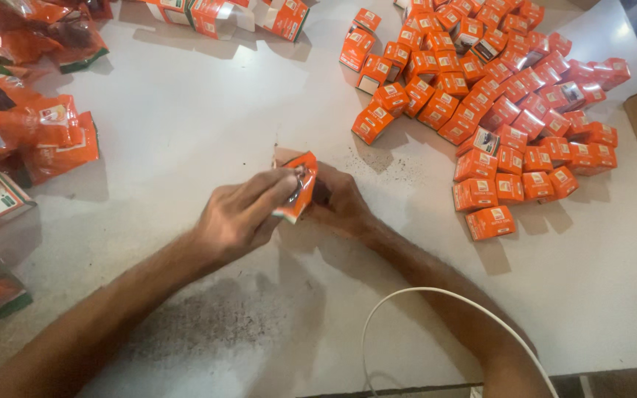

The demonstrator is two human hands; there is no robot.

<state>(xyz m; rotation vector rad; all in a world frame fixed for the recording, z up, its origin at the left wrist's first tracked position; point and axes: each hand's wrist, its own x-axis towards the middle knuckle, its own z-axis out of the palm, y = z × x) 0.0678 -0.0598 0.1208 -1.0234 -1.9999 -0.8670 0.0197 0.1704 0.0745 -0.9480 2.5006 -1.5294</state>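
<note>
1. The left hand [241, 214] lay knuckles-up near the middle of the tabletop [186, 133], forearm running in from the lower left, fingers curled forward. Its grip was closed, thumb and fingertips pinching the near edge of a small orange box [301, 184].
2. The right hand [340, 200] sat just behind and to the right of that box, forearm coming in from the lower right. Its fingers were folded against the far side of the box; the grip looked closed on it, though the fingertips were hidden.
3. The small orange box was held between both hands, just above the tabletop at its centre, tilted and partly open, with a white-and-green edge at its lower end. What it contained could not be told.
4. A heap of closed orange boxes [503, 103], cardboard, squarish and glossy, covered the upper right of the tabletop, well apart from the hands.
5. Crinkled orange plastic pouches [38, 140] lay along the left edge, some showing dark contents.
6. Further orange cartons [237, 15] stood at the top edge.
7. The tabletop was white, smooth and scuffed, with dark specks [377, 158] beside the hands.
8. A thin white cable [436, 295] curved over the right forearm.
</note>
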